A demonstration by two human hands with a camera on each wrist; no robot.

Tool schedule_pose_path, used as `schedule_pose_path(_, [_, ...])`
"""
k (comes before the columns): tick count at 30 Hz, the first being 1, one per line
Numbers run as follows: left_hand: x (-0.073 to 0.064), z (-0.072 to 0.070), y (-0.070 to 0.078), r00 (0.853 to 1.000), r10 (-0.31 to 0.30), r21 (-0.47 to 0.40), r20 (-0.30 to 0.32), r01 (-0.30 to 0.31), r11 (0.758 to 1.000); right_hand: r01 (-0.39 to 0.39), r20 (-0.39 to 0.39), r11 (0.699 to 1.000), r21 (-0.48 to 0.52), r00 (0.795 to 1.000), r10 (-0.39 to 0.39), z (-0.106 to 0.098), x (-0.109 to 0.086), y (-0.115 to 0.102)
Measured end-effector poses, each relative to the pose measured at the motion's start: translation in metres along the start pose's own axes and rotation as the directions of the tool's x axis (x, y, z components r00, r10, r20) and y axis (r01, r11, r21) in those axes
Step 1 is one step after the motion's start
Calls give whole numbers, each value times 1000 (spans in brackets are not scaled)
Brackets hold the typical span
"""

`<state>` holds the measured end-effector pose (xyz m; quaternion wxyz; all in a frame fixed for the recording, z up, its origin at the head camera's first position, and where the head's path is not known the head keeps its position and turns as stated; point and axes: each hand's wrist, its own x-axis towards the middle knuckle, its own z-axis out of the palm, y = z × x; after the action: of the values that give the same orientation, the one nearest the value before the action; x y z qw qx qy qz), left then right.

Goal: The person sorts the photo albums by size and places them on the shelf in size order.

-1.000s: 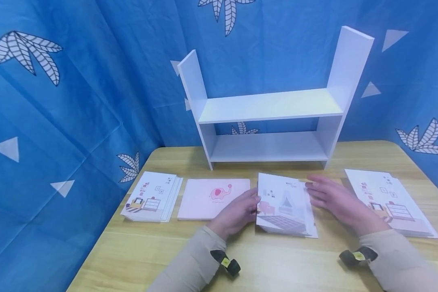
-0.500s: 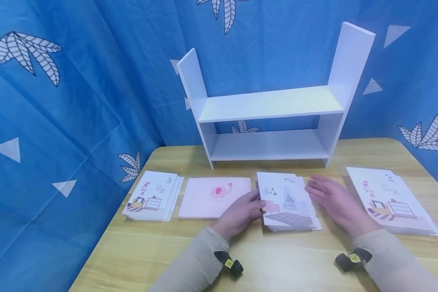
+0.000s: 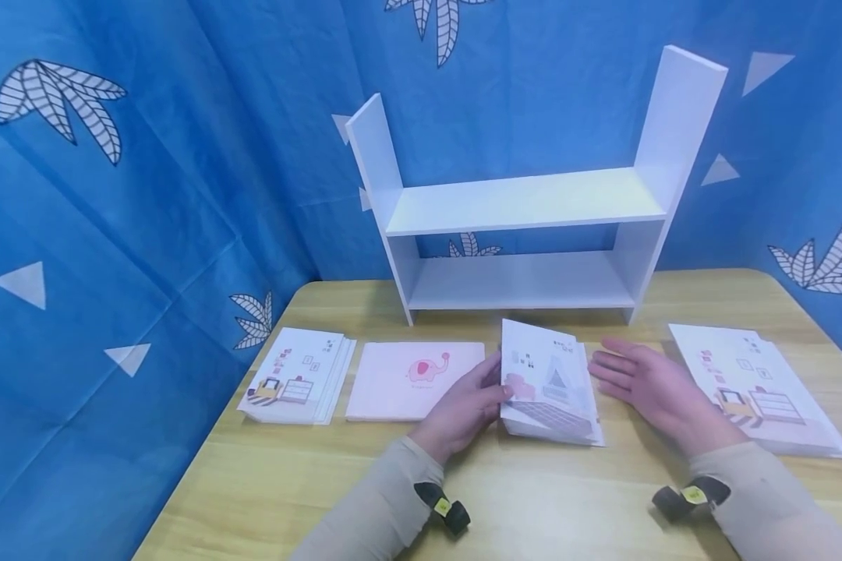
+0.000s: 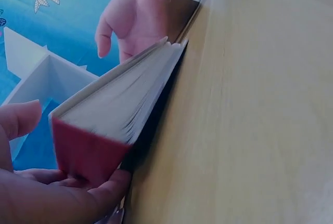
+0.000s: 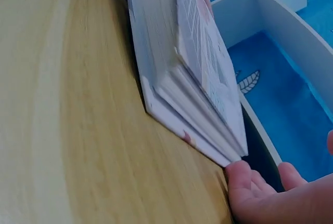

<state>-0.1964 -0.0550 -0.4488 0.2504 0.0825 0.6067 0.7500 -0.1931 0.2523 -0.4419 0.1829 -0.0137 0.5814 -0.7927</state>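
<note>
A thick hardcover book (image 3: 547, 382) with a pale illustrated cover lies tilted near the table's middle, its left side raised. Its red spine (image 4: 86, 151) shows in the left wrist view. My left hand (image 3: 463, 409) holds the book at the spine, fingers curled against and beneath it, thumb by the front cover. Across from it, my right hand (image 3: 649, 389) is spread with the palm turned toward the book. In the right wrist view, the right fingertips (image 5: 239, 174) are right at the back cover's corner.
A white two-tier shelf (image 3: 526, 282) stands at the table's back. Left of the book lie a pink elephant-cover book (image 3: 386, 382) and an illustrated book (image 3: 291, 378). Another illustrated book (image 3: 751, 389) lies at the right. A blue curtain (image 3: 182, 156) hangs behind the wooden table (image 3: 533, 506).
The book's left side has risen in my left hand, tilting the cover toward the right. My right hand stays beside the book, with its palm now turned up more.
</note>
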Motion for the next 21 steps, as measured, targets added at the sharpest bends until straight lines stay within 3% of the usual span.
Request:
schedule_pose_path(5, [0, -2, 1, 999, 0, -21, -35, -1, 1000, -17, 9, 992, 126, 1000, 16, 0, 1, 1])
schedule_pose_path(7, [0, -3, 0, 1000, 7, -49, -18, -8, 999, -15, 12, 986, 163, 1000, 13, 3, 0, 1])
schedule_pose_path(15, [-5, 0, 0, 990, 32, -150, 136, -11, 989, -14, 53, 976, 219, 999, 2, 24, -4, 9])
schedule_pose_path(21, [-10, 5, 3, 961, 43, -202, 273, 13, 979, -16, -45, 992, 128, 999, 22, 39, -10, 15])
